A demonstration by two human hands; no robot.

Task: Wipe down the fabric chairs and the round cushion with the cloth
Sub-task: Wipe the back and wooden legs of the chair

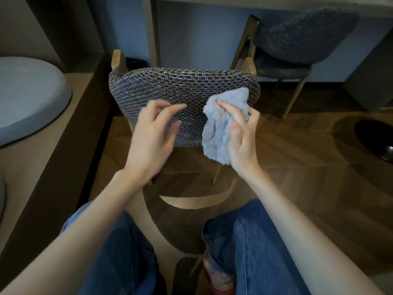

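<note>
Against the right end of the near chair's backrest (pixel 180 88), your right hand (pixel 242 137) grips the bunched cloth (pixel 219 133), fingers (pixel 230 109) curled round it. Left of it your left hand (pixel 152 133) spreads loose fingers over the backrest; contact unclear. The round cushion (pixel 27 96) sits well left of the backrest, the second chair (pixel 297 39) behind-right, floor (pixel 319 158) between.

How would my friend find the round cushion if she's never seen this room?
Start at the woven chair in the middle, then look left to the brown ledge. The round cushion lies there, smooth and pale blue-grey, unlike that dark, speckled chair.
</note>
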